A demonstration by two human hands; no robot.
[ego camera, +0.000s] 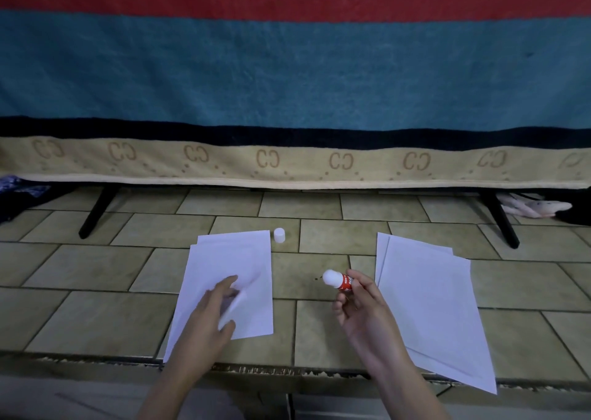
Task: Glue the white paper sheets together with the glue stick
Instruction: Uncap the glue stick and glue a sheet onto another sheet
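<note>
My left hand [212,315] sits in the lower left of centre on the left stack of white paper sheets [233,269], and its fingers [228,283] pinch up a curl of the top sheet near its lower middle, thumb under the raised flap. That stack lies flat on the tiled tabletop [96,269], its near corner reaching the tabletop's front edge.

My right hand [358,307], lower right of centre, grasps the glue stick [339,280]. My fingers curl around its red body, and its white glue end, bare of its cap, points toward the left of the frame, in the air above the bare tiles between the two stacks.

The white cap [279,235] stands upright on the tiles just beside the upper right corner of the left stack, well apart from the glue stick.

The right stack of white paper sheets [431,307] lies at a slant in the lower right, its sheets fanned slightly, its near corner hanging past the front edge of the tabletop.

Behind, across the upper frame, a blue blanket with red stripes [287,68] hangs down over black legs [96,211].
</note>
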